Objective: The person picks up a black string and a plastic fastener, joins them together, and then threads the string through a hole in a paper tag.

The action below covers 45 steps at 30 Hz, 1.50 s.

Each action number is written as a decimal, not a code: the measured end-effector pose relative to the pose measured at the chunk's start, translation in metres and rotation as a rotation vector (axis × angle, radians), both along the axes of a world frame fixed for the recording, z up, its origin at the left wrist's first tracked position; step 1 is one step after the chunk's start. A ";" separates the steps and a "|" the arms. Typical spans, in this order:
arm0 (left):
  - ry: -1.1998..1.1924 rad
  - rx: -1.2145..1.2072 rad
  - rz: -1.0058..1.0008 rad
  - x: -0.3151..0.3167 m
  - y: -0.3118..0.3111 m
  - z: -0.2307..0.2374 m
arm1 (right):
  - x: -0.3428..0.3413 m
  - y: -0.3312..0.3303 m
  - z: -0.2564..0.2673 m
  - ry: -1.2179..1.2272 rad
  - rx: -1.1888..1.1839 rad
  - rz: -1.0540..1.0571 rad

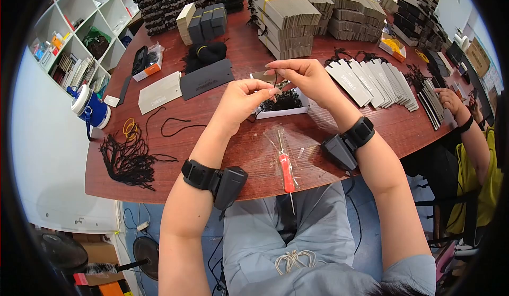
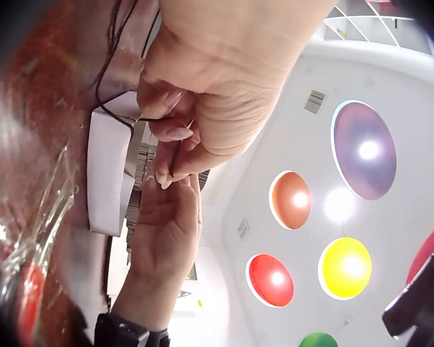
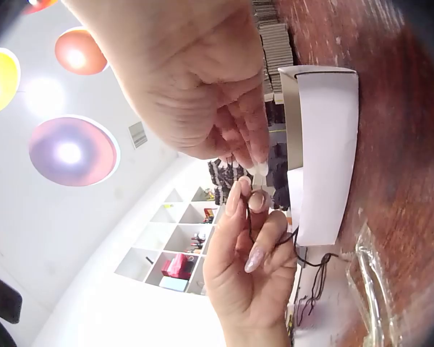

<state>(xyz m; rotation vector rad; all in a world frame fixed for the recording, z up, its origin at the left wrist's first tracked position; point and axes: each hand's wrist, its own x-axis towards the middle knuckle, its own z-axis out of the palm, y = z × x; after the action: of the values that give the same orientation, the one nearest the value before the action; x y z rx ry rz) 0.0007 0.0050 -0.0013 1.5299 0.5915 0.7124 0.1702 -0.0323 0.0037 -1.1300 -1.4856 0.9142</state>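
Note:
Both hands meet over a small white box (image 1: 289,110) holding a pile of small black pieces (image 1: 281,101). Thumb and fingers of my left hand (image 1: 241,102) pinch a thin black cord (image 2: 99,90), whose slack hangs down beside the box in both wrist views. My right hand (image 1: 307,78) is just beyond the left, its thumb and fingertips pinching the cord's upper part. In the right wrist view the left fingertips (image 3: 233,199) come right up to the right ones. A red-handled tool (image 1: 287,171) with a thin metal shaft lies on clear plastic nearer my body.
On the red-brown table (image 1: 228,171), a bundle of black cords (image 1: 127,161) lies left. Light and dark tags (image 1: 159,92) are behind it, and fanned grey tags (image 1: 371,84) lie right. Banded card stacks (image 1: 286,15) stand at the back. A blue-white jug (image 1: 90,108) stands at the left edge.

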 end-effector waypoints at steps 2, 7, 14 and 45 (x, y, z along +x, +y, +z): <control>0.010 -0.004 0.029 0.000 0.002 -0.002 | -0.001 0.000 0.000 0.053 -0.015 0.030; 0.024 -0.016 0.035 0.000 0.000 -0.001 | 0.000 -0.003 0.003 0.140 -0.073 0.063; -0.024 -0.157 0.005 -0.001 0.001 0.002 | 0.000 0.000 -0.001 0.161 -0.045 0.080; -0.061 -0.179 0.003 -0.001 0.003 0.001 | -0.009 -0.004 0.003 0.113 0.027 0.108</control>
<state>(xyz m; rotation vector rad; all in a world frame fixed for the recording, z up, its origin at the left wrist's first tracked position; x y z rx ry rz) -0.0005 0.0081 0.0001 1.3382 0.5962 0.6874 0.1611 -0.0363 0.0071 -0.9701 -1.4726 1.0124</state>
